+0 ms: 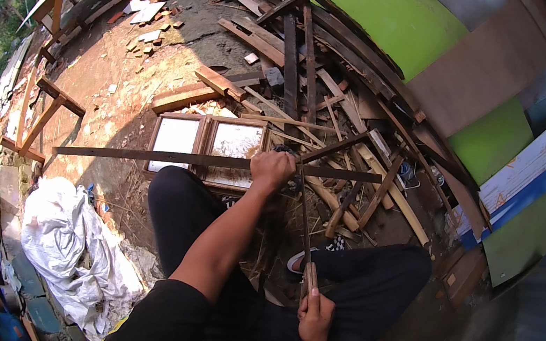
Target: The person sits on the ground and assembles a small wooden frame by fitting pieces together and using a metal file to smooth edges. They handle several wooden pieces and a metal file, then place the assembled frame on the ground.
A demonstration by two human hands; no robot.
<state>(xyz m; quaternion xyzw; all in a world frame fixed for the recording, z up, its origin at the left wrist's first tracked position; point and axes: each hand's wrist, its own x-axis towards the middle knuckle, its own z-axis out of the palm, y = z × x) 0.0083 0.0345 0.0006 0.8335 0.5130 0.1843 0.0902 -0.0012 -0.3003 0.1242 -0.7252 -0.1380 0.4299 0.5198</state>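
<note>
A long, dark, narrow wooden strip [176,158] lies crosswise in front of me, above my bent left knee. My left hand [272,170] is closed round it, right of its middle. My right hand [315,319] grips the wooden handle of a long, thin-bladed tool [306,226], its thumb along the handle. The dark blade runs away from me and reaches the strip just right of my left hand. It shows nearly edge-on, so I cannot tell whether it is a machete or a saw. Another dark stick [335,147] slants up to the right from that spot.
Beyond the strip lies a framed two-pane panel [175,133]. A heap of scrap timber [359,113] fills the back right, against green and brown boards [380,17]. A crumpled white sack [68,239] lies at left. Wooden frames [49,112] and broken tiles [145,31] are further off.
</note>
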